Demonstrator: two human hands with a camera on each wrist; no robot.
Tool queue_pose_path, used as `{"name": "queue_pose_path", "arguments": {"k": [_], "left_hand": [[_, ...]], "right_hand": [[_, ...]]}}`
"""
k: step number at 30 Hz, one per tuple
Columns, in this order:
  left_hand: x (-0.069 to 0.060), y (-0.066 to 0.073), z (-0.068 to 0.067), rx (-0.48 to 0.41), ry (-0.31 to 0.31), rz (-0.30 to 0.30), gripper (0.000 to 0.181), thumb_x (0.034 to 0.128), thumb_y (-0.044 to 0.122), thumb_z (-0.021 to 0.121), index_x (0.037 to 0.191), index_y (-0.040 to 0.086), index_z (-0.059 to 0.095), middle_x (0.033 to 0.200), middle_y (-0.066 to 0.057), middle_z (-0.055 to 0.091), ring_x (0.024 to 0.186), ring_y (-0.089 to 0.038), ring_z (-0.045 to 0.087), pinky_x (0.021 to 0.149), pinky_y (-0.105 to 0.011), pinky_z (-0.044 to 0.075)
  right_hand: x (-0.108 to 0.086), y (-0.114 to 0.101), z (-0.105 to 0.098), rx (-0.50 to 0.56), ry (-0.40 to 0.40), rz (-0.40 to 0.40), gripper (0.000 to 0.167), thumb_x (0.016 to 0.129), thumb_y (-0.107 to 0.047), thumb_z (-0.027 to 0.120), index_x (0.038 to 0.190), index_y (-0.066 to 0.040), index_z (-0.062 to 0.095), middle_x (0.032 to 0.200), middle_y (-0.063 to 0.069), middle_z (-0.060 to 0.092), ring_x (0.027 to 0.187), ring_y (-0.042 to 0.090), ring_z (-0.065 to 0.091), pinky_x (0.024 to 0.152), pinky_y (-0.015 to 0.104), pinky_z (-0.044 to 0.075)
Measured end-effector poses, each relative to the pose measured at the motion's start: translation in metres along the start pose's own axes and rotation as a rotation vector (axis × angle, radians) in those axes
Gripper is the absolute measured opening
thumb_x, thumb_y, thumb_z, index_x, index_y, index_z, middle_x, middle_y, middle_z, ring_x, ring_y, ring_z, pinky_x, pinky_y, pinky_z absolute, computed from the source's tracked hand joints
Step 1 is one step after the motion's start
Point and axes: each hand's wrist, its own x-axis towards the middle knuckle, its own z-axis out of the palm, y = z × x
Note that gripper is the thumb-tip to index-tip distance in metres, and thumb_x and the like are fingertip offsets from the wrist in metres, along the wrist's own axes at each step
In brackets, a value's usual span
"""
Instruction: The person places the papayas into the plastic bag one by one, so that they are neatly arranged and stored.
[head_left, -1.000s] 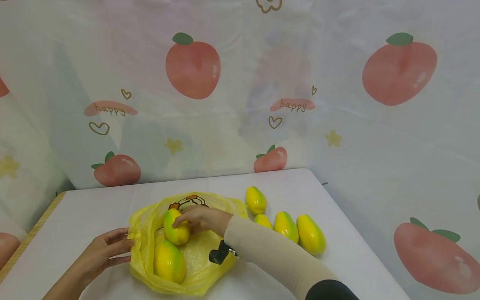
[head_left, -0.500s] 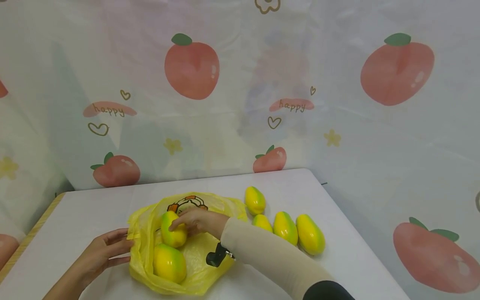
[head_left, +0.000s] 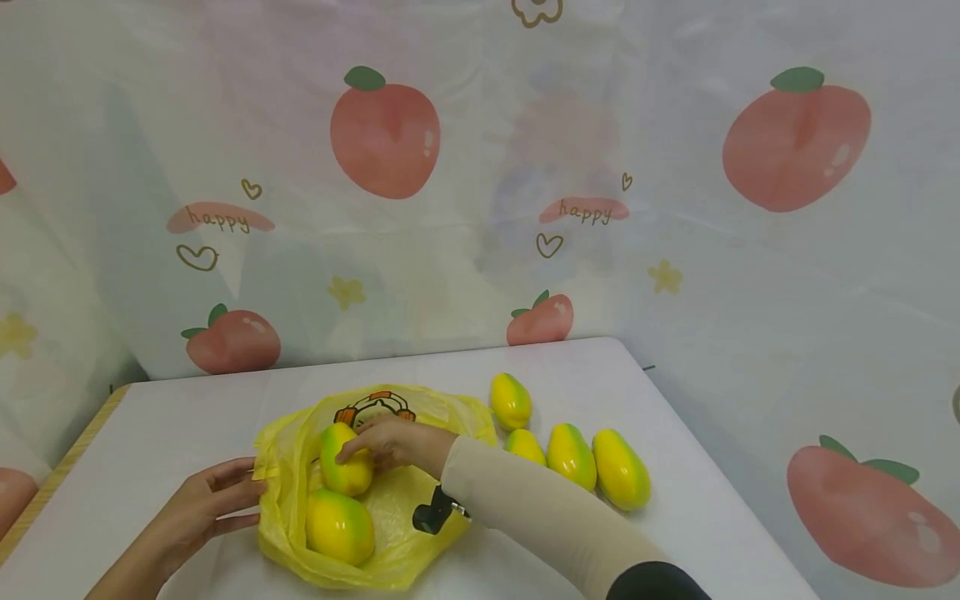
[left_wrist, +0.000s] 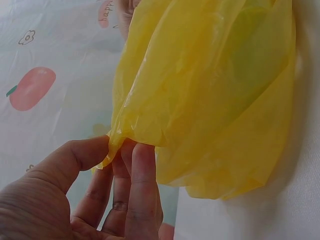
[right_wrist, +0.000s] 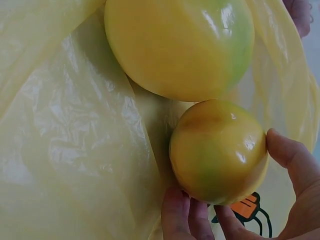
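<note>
A yellow plastic bag (head_left: 420,546) lies with its mouth spread on the table. The left hand (head_left: 198,508) pinches the bag's left edge between thumb and fingers; in the left wrist view, the hand (left_wrist: 115,190) holds a gathered bit of the bag (left_wrist: 200,100). Inside the bag, the right hand (head_left: 393,442) grips a yellow-green mango (head_left: 347,473). The right wrist view has the thumb and fingers of this hand (right_wrist: 240,200) around the mango (right_wrist: 217,150). Against it rests a larger mango (right_wrist: 180,45), also in the bag, nearer the table's front (head_left: 339,527).
To the right of the bag on the white table (head_left: 697,508) lie several more mangoes: one at the back (head_left: 511,402), one partly behind the right sleeve (head_left: 525,446), one beside it (head_left: 572,455) and one farthest right (head_left: 622,469). A printed cloth (head_left: 465,167) hangs behind.
The right hand and its mango have moved slightly left and down inside the bag, close to the other mango. The left hand keeps its pinch on the bag's edge.
</note>
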Motion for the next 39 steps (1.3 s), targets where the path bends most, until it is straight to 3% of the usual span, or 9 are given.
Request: {"name": "queue_pose_path", "arguments": {"k": [10, 18, 23, 29, 35, 39], "left_hand": [[0.001, -0.002, 0.0, -0.013, -0.01, 0.006, 0.074, 0.0945, 0.026, 0.067, 0.149, -0.007, 0.029, 0.129, -0.005, 0.059, 0.099, -0.013, 0.066, 0.086, -0.04, 0.06], [0.0, -0.002, 0.001, -0.011, -0.028, 0.021, 0.072, 0.0945, 0.025, 0.067, 0.148, -0.007, 0.031, 0.127, -0.002, 0.059, 0.1, -0.011, 0.066, 0.087, -0.04, 0.059], [-0.001, -0.001, 0.001, -0.016, -0.053, 0.039, 0.07, 0.0948, 0.024, 0.067, 0.148, -0.007, 0.033, 0.123, 0.002, 0.062, 0.099, -0.01, 0.066, 0.087, -0.04, 0.059], [-0.001, 0.0, 0.001, -0.031, -0.062, 0.047, 0.067, 0.095, 0.023, 0.066, 0.147, -0.006, 0.035, 0.119, 0.005, 0.062, 0.1, -0.01, 0.067, 0.088, -0.04, 0.059], [-0.002, -0.001, 0.001, -0.032, -0.052, 0.044, 0.067, 0.0949, 0.023, 0.066, 0.147, -0.006, 0.035, 0.119, 0.004, 0.062, 0.1, -0.01, 0.066, 0.088, -0.04, 0.059], [-0.002, -0.001, 0.002, -0.031, -0.035, 0.031, 0.069, 0.0948, 0.023, 0.067, 0.148, -0.006, 0.033, 0.119, 0.004, 0.062, 0.099, -0.011, 0.066, 0.087, -0.04, 0.059]], "right_hand": [[-0.004, -0.005, -0.014, -0.045, 0.004, -0.011, 0.059, 0.078, -0.013, 0.083, 0.131, -0.002, 0.059, 0.123, 0.014, 0.061, 0.109, 0.03, 0.061, 0.098, 0.046, 0.053], [-0.022, -0.028, -0.046, -0.038, -0.007, -0.071, 0.065, 0.083, -0.015, 0.079, 0.14, -0.001, 0.05, 0.136, 0.017, 0.053, 0.124, 0.037, 0.054, 0.103, 0.047, 0.05], [-0.044, -0.048, -0.08, -0.003, -0.021, -0.11, 0.067, 0.088, -0.014, 0.074, 0.146, -0.002, 0.042, 0.147, 0.016, 0.046, 0.134, 0.039, 0.046, 0.111, 0.049, 0.042], [-0.067, -0.059, -0.134, -0.026, 0.001, -0.144, 0.068, 0.095, -0.02, 0.066, 0.152, -0.004, 0.032, 0.151, 0.017, 0.042, 0.137, 0.036, 0.044, 0.113, 0.047, 0.04], [-0.081, -0.044, -0.185, -0.017, 0.021, -0.124, 0.066, 0.1, -0.024, 0.057, 0.154, -0.003, 0.025, 0.155, 0.018, 0.035, 0.142, 0.037, 0.035, 0.118, 0.048, 0.031], [-0.083, -0.026, -0.207, 0.011, 0.047, -0.077, 0.062, 0.1, -0.024, 0.056, 0.151, -0.001, 0.031, 0.157, 0.02, 0.029, 0.144, 0.04, 0.03, 0.12, 0.048, 0.027]]}}
